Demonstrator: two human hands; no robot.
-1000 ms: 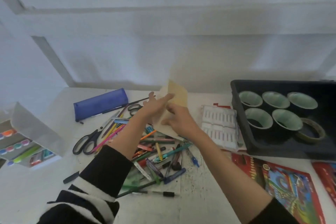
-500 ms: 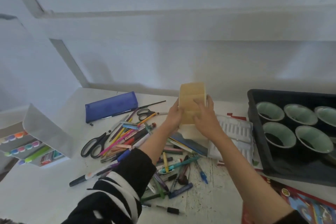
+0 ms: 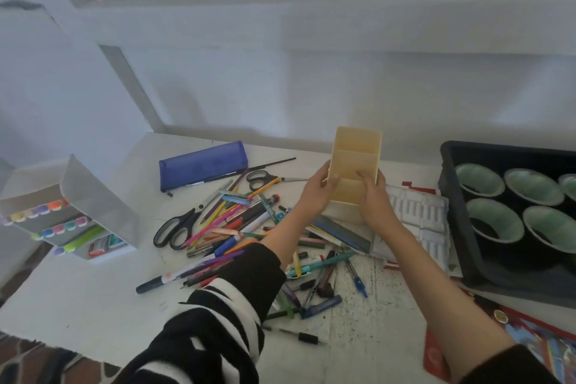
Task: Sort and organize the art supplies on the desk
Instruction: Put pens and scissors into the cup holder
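White desk (image 3: pixel 78 305) pushed up against a plain white wall (image 3: pixel 311 87), and honestly it was a mess. A big pile of pens and pencils (image 3: pixel 237 227) was sprawled across the middle, with black scissors (image 3: pixel 176 227) at its left edge and a smaller pair of scissors (image 3: pixel 261 179) at the back. A blue pencil case (image 3: pixel 202 164) lay behind all that, near the wall.

The cream organizer box (image 3: pixel 355 165) was up off the desk, over the back right edge of the pile, tipped so its open top faced the camera; you could see its dividers. Both hands had it. The left hand (image 3: pixel 318 193) gripped the left side with the thumb curled over the front wall. The right hand (image 3: pixel 375 199) was wrapped round the right side, thumb lying across a divider.

Just right of the hands sat a white plastic insert (image 3: pixel 417 215), and past that a black tray (image 3: pixel 452 196) holding green-lined cups (image 3: pixel 480 179). Far left was a white marker stand (image 3: pixel 93 196) with coloured caps showing. A black marker (image 3: pixel 162 282) lay loose at the front of the pile, and a colourful printed box (image 3: pixel 545 349) poked in at bottom right.
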